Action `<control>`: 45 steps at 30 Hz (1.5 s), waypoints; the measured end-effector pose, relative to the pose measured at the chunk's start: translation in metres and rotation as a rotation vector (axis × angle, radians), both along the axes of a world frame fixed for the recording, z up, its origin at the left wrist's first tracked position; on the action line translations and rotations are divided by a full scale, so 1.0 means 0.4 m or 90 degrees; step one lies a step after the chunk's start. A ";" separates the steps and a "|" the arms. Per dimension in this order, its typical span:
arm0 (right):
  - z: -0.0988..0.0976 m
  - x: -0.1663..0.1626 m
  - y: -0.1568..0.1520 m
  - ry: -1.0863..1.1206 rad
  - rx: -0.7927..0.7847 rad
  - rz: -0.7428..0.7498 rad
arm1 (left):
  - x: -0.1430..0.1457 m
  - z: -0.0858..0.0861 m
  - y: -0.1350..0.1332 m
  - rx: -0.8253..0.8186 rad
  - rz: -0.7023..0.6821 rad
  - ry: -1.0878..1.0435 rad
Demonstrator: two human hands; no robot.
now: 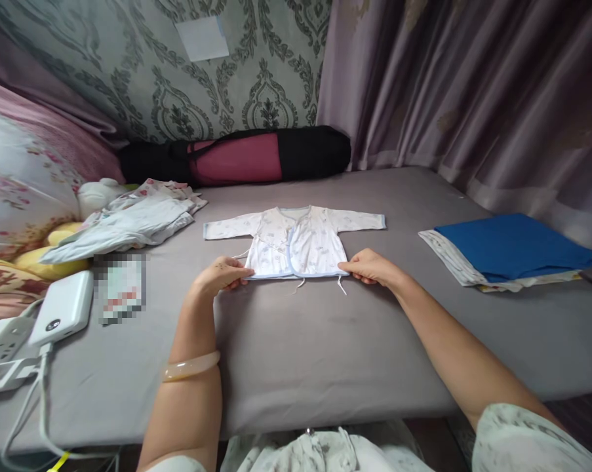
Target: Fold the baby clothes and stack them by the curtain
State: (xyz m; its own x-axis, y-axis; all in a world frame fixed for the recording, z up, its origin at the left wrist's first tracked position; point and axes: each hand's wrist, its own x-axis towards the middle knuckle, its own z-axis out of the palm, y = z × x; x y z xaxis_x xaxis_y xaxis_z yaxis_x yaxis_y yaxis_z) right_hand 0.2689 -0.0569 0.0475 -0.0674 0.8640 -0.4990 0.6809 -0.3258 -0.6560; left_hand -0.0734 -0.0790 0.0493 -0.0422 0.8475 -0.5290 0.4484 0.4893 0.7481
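A small white baby shirt (313, 242) with pale blue trim lies spread out on the grey bed sheet, both sleeves stretched to the sides. At its lower left corner, my left hand (223, 273) pinches the hem between thumb and fingers. My right hand (371, 267) grips the lower right corner in the same way. Thin white ties hang from the hem and the left side. The shirt's front panels overlap, with a blue edge running down the middle.
Folded cloths, a blue one (514, 246) on top, lie at right. A pile of light clothes (128, 219), a white power bank (63, 308) with cables and a power strip (3, 341) are at left. A black and maroon long bag (236, 157) rests along the wall.
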 end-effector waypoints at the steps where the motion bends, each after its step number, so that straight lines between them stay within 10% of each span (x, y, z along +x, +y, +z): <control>1: 0.003 -0.004 -0.003 -0.013 0.005 -0.004 | 0.003 0.004 -0.002 -0.002 0.001 0.004; 45: -0.033 0.051 0.021 -0.129 0.078 0.050 | -0.073 0.016 -0.021 0.026 0.066 0.433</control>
